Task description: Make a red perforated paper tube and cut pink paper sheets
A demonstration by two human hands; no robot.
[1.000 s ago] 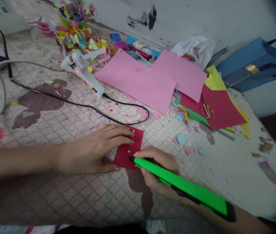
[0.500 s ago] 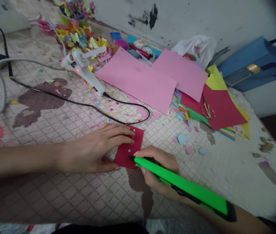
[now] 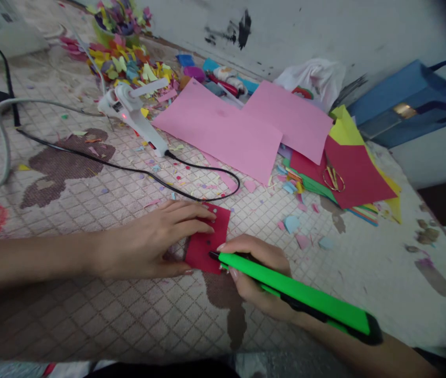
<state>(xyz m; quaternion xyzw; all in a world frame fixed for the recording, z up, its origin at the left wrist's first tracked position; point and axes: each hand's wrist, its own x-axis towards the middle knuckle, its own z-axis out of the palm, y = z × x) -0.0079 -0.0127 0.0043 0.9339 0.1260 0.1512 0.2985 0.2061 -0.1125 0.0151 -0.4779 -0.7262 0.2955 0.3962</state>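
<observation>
In the head view, my left hand [image 3: 148, 239] rests over the left side of a small red paper piece [image 3: 197, 254]. Its fingers reach across the top and its thumb is at the lower left edge, holding the piece. Small round holes show in the red paper. My right hand [image 3: 262, 262] is wrapped around a green and black hand tool that looks like a hole punch [image 3: 301, 291]. The tool's black tip lies over the right part of the paper, near its lower edge. The underside of the tip is mostly hidden.
Behind the hands stands a white glue gun [image 3: 140, 121] with a looping black cord [image 3: 128, 168]. Pink sheets [image 3: 219, 128], red paper [image 3: 359, 173] with gold-handled scissors [image 3: 333, 178], and paper scraps [image 3: 291, 224] lie beyond. A blue bag [image 3: 407, 105] is at right.
The tool's back end has risen slightly, its tip staying over the paper. The paper's holes look darker than before. My left hand has barely moved.
</observation>
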